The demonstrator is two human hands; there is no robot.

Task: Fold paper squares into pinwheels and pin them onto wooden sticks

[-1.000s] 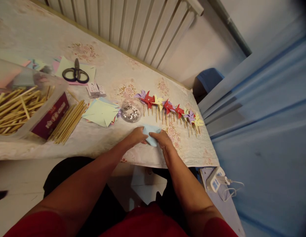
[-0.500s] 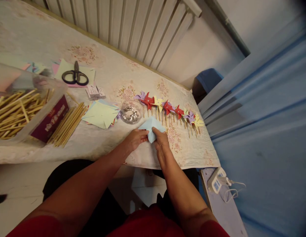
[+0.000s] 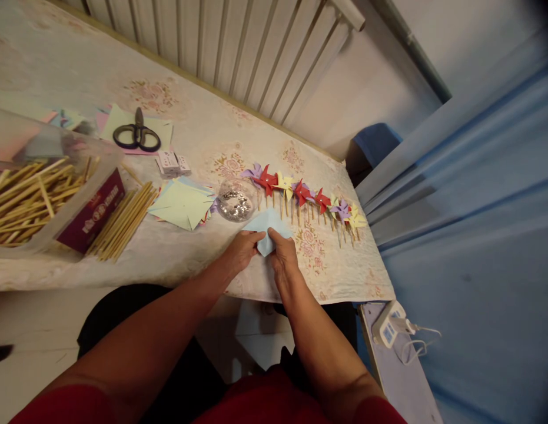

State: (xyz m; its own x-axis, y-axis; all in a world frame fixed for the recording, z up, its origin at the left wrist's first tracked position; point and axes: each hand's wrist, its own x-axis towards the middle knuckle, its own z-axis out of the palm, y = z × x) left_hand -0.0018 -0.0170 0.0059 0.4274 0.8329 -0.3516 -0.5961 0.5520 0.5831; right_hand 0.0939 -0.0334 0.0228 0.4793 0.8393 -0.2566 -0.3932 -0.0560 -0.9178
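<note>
Both hands pinch a light blue square of paper above the near edge of the table. My left hand grips its near left corner with closed fingers. My right hand holds the near right side, thumb on top. Just beyond the paper sits a clear bowl of shiny pins. A row of finished paper pinwheels on sticks, red, yellow and purple, lies to the right of the bowl.
A stack of pale coloured paper squares lies left of the bowl. Wooden sticks lie beside a clear box holding more sticks. Black scissors rest on paper further back. A radiator runs behind the table. A white charger sits low right.
The blue paper went from lying folded under both hands to being lifted and spread out, its far edge raised toward the bowl. Both hands shifted slightly left and closer together.
</note>
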